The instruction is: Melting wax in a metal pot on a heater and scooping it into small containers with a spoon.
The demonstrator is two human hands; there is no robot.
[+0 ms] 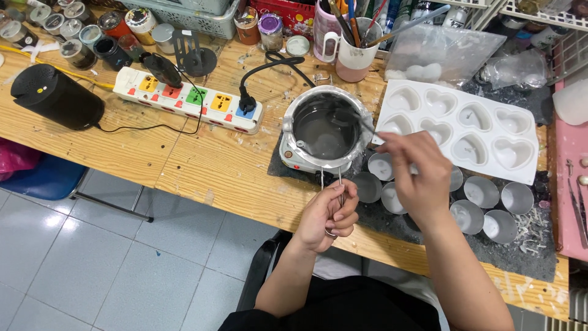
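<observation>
Gripping the wire handle (331,184) of the metal pot (324,129), left hand (327,216) overhangs the table edge (245,205); right hand (418,175) pinches a stirring stick (352,117) over small cups (484,211), heart mould (465,132) crowding behind.

Bright, even indoor light falls from above, leaving only soft, short shadows. Glare sits on the metal pot (324,129) rim near centre and on the floor tiles (79,257) at 8 o'clock. The right hand (416,178) is slightly motion-blurred; lines bow mildly toward the edges.
</observation>
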